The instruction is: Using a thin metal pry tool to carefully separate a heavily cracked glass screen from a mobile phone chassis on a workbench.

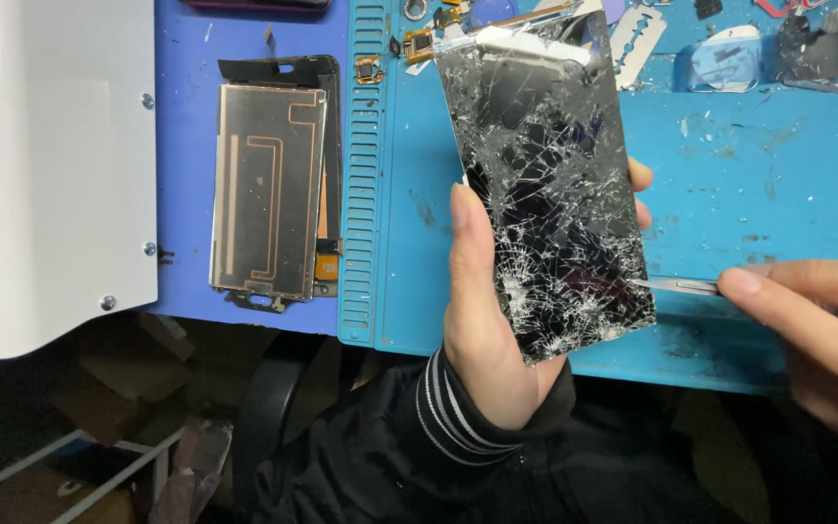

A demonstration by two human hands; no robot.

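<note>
Blue repair mat (788, 194) behind; left hand (482, 291) clamps shattered phone screen (550, 184) by its edges, brittle, sharp. Right hand (817, 320) pinches thin metal tool (676, 284) at screen's right edge.

A shattered phone screen (550, 194) stands upright in the left hand (482, 311) — a black rectangle webbed with white cracks. To its left, a second display panel (269, 189) lies back-up on the blue surface (778, 194) — coppery, rectangular.
</note>
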